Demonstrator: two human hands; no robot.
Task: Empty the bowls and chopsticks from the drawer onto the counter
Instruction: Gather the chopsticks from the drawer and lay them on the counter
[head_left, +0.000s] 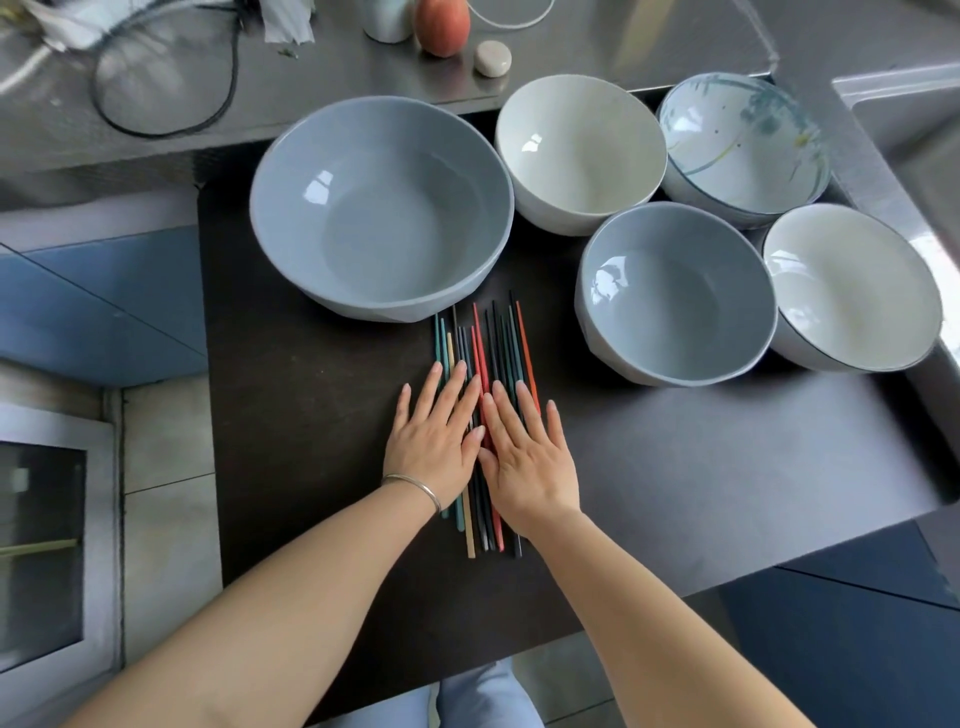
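Five bowls (382, 208) stand along the drawer's (311, 415) far side, with the chopsticks (488, 343) lying just before them, under both flat hands (431, 441)

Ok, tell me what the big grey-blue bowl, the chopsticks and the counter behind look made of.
Big grey-blue bowl: likely glazed ceramic; glossy, with sharp window highlights on its inner wall.
Chopsticks: smooth and evenly coloured in red, teal, black and tan; perhaps lacquered wood or plastic, can't tell which.
Counter: apparently brushed stainless steel; grey with a soft, streaky sheen.

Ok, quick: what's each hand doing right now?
Left hand: open, flat on the chopsticks, gripping nothing.
Right hand: open, flat on them too.
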